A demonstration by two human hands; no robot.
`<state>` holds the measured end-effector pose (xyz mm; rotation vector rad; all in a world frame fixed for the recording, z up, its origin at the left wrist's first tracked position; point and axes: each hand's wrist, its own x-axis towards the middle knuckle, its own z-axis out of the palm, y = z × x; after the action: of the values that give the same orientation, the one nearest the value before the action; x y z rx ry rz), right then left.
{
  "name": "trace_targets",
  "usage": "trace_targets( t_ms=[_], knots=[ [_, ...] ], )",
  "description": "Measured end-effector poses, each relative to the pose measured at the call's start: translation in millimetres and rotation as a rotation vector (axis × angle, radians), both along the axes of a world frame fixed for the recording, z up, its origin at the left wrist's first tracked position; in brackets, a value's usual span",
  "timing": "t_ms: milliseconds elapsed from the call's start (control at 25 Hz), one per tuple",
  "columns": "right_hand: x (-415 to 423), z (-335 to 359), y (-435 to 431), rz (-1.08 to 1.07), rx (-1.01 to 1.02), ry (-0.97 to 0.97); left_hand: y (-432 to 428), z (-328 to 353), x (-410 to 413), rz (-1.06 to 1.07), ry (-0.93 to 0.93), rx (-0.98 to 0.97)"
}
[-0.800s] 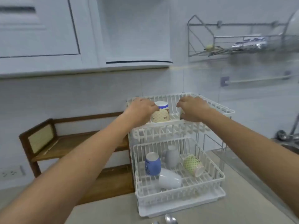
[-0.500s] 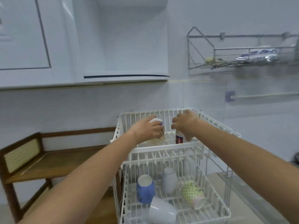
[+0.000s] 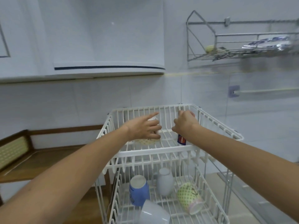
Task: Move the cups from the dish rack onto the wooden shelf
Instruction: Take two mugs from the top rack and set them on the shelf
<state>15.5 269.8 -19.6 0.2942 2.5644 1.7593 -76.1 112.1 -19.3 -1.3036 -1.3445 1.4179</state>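
Reaching into the top tier of the white dish rack point(image 3: 178, 148), the left hand point(image 3: 144, 129) grasps a patterned cup point(image 3: 146, 140). Right hand point(image 3: 184, 122) is wrapped around a red-and-blue cup point(image 3: 181, 139). Four cups point(image 3: 165, 181) remain on the lower tier. Wooden shelf point(image 3: 40, 162) stands just left.

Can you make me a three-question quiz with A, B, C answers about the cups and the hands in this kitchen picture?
1. Where is the blue cup?
A. lower tier of the dish rack
B. wooden shelf
C. wire wall rack

2. How many cups show in the lower tier?
A. two
B. four
C. six

3. What is the left hand doing?
A. resting on the shelf
B. closing on a dotted cup in the top tier
C. hanging empty below the rack

Answers: 1 A, it sits bottom-up in the lower basket. 2 B, blue, grey, green-dotted and white. 3 B, its fingers wrap that cup.
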Motion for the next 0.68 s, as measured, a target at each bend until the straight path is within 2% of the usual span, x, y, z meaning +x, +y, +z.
trace_targets(
  t_ms=[120, 200, 280, 400, 520, 600, 680],
  knots=[
    [17.7, 12.4, 6.9, -0.02, -0.187, 0.125, -12.2, 6.6, 3.2, -0.064, -0.085, 0.201],
    [35.9, 25.6, 6.7, 0.011, -0.366, 0.244, -24.6, 17.3, 8.5, 0.001, -0.211, 0.445],
    [51.9, 36.1, 0.2, 0.085, -0.55, 0.4, -43.0, 28.3, 16.0, 0.037, -0.419, 0.767],
    [69.8, 50.8, -28.2, 0.233, -0.971, 0.67, -90.5, 32.1, 30.0, -0.17, -0.733, 1.183],
    [82.2, 51.4, -75.2, 0.43, -1.366, 0.883, -151.5, 23.2, 39.6, -0.291, -0.923, 1.372],
    [82.5, 48.6, -116.5, 0.583, -1.598, 0.918, -194.9, 16.0, 38.8, -0.254, -1.036, 1.536],
    [74.6, 47.6, -159.3, 0.685, -1.814, 0.845, -236.5, 6.7, 30.9, -0.161, -1.092, 1.696]
  ],
)
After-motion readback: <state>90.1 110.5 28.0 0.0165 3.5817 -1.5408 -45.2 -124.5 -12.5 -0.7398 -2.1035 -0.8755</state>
